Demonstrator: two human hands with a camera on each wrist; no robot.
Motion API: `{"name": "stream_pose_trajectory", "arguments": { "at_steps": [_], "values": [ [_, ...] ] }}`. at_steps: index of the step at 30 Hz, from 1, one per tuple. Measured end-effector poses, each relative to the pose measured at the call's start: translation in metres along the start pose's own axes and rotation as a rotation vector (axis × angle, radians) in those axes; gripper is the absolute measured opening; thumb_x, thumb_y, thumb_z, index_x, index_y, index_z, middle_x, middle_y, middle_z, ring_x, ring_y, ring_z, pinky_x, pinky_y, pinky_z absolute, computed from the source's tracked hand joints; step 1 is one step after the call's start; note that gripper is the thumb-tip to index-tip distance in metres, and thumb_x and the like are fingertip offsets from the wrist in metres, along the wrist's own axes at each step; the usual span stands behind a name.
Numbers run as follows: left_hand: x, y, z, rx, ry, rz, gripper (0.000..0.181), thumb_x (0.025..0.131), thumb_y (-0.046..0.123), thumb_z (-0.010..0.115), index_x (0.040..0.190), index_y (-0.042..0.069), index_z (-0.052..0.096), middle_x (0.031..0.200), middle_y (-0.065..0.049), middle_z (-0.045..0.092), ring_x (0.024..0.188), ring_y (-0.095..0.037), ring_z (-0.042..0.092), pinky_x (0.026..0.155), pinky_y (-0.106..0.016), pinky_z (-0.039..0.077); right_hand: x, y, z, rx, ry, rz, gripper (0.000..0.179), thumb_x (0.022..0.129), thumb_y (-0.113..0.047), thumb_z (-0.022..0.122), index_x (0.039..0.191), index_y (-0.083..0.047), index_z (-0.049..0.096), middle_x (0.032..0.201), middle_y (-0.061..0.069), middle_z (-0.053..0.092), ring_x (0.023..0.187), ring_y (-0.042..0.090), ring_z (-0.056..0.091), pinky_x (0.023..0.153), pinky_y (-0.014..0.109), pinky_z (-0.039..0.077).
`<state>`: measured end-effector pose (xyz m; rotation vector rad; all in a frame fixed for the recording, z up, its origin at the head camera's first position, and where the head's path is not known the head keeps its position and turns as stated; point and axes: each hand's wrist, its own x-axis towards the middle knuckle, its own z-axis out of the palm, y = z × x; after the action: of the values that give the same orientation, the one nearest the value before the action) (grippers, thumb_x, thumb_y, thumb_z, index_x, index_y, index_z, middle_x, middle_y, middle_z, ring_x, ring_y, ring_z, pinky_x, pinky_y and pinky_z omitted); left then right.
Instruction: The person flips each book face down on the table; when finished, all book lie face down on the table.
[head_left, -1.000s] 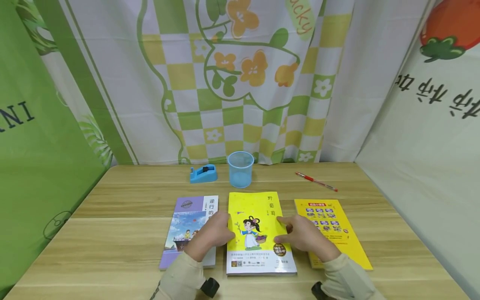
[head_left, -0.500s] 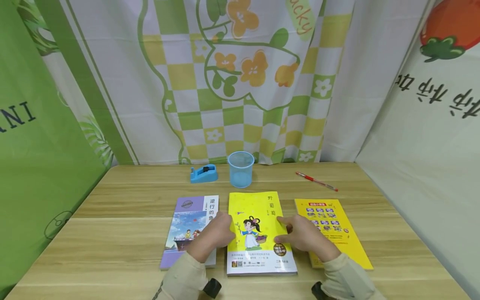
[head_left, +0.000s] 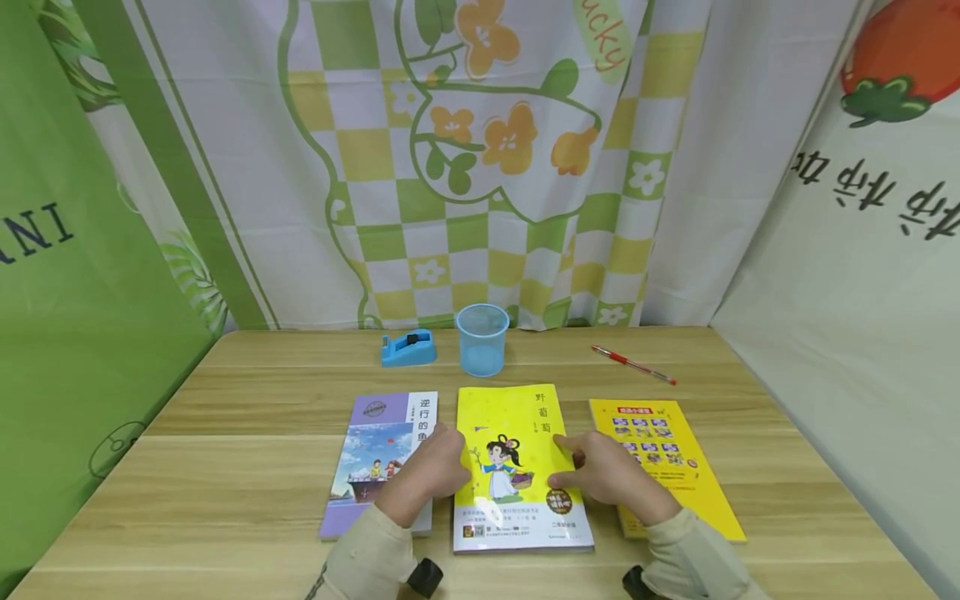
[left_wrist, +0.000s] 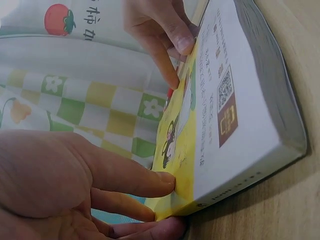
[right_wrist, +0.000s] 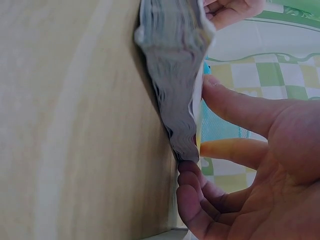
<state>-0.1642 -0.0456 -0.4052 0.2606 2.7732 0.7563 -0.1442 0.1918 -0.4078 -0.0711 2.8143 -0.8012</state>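
A thick yellow paperback book [head_left: 517, 408] with a cartoon girl on its cover lies flat on the wooden table, between my hands. My left hand [head_left: 438, 467] grips its left edge. In the left wrist view, that thumb [left_wrist: 162, 184] presses the cover while other fingers sit low against the spine side. My right hand [head_left: 607, 467] holds the opposite edge, thumb and index finger on the cover. The right wrist view shows its other fingers [right_wrist: 190, 200] curled against the page edges [right_wrist: 175, 85] near the tabletop.
A purple-and-blue book [head_left: 360, 500] lies to the left, partly under my left forearm. Another yellow book [head_left: 697, 500] lies to the right, partly behind my right hand. Farther back are a blue tape dispenser [head_left: 408, 350], a blue mesh cup [head_left: 482, 346] and a red pen [head_left: 633, 364].
My left hand has shifted very slightly to the right at the book's edge. The right hand and the books show no clear movement.
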Motion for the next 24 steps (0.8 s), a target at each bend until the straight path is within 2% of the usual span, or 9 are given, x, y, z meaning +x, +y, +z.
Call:
{"name": "stream_pose_trajectory", "arguments": {
  "at_steps": [5, 10, 14, 19, 21, 24],
  "values": [
    [0.001, 0.0, 0.0, 0.006, 0.0, -0.01, 0.01, 0.077, -0.005, 0.069, 0.085, -0.007, 0.063, 0.107, -0.021, 0.053, 0.07, -0.024, 0.049, 0.055, -0.031, 0.042, 0.0, 0.0, 0.0, 0.004, 0.002, -0.003, 0.064, 0.078, -0.029, 0.086, 0.137, -0.011, 0.064, 0.071, 0.003, 0.048, 0.062, 0.016, 0.039, 0.055, 0.025, 0.028],
    [0.001, 0.0, 0.0, 0.001, -0.009, -0.032, 0.015, 0.078, -0.003, 0.071, 0.092, -0.007, 0.065, 0.106, -0.019, 0.053, 0.072, -0.025, 0.05, 0.058, -0.032, 0.043, 0.001, 0.001, 0.0, 0.007, -0.003, 0.003, 0.064, 0.078, -0.029, 0.086, 0.136, -0.012, 0.064, 0.07, 0.003, 0.047, 0.061, 0.016, 0.039, 0.055, 0.025, 0.028],
    [0.003, -0.004, -0.001, -0.016, -0.015, -0.028, 0.016, 0.078, -0.002, 0.072, 0.092, -0.006, 0.065, 0.093, -0.014, 0.054, 0.071, -0.024, 0.051, 0.058, -0.031, 0.044, 0.002, 0.002, 0.0, 0.007, -0.014, 0.011, 0.065, 0.079, -0.03, 0.086, 0.137, -0.013, 0.064, 0.072, 0.004, 0.049, 0.063, 0.017, 0.042, 0.056, 0.027, 0.03],
    [0.004, -0.01, -0.004, -0.058, -0.017, 0.029, 0.012, 0.079, -0.001, 0.073, 0.087, -0.002, 0.065, 0.074, -0.008, 0.052, 0.063, -0.02, 0.049, 0.054, -0.028, 0.04, 0.004, 0.003, -0.002, 0.022, -0.038, 0.03, 0.065, 0.079, -0.031, 0.086, 0.138, -0.015, 0.063, 0.079, 0.005, 0.054, 0.066, 0.018, 0.047, 0.057, 0.028, 0.036],
    [0.005, -0.011, -0.006, -0.081, -0.019, 0.046, 0.017, 0.08, -0.001, 0.074, 0.096, -0.005, 0.067, 0.073, -0.008, 0.051, 0.062, -0.02, 0.048, 0.053, -0.027, 0.039, 0.003, 0.004, -0.004, 0.032, -0.049, 0.034, 0.066, 0.079, -0.033, 0.085, 0.139, -0.015, 0.063, 0.083, 0.005, 0.056, 0.068, 0.019, 0.049, 0.057, 0.028, 0.038],
    [0.006, -0.01, -0.008, -0.111, -0.01, 0.047, 0.038, 0.082, 0.001, 0.074, 0.118, -0.01, 0.066, 0.079, -0.01, 0.053, 0.067, -0.021, 0.049, 0.056, -0.028, 0.039, 0.002, 0.006, -0.008, 0.049, -0.06, 0.018, 0.067, 0.08, -0.034, 0.085, 0.139, -0.014, 0.062, 0.094, 0.005, 0.063, 0.074, 0.018, 0.053, 0.06, 0.029, 0.043]
  ]
}}
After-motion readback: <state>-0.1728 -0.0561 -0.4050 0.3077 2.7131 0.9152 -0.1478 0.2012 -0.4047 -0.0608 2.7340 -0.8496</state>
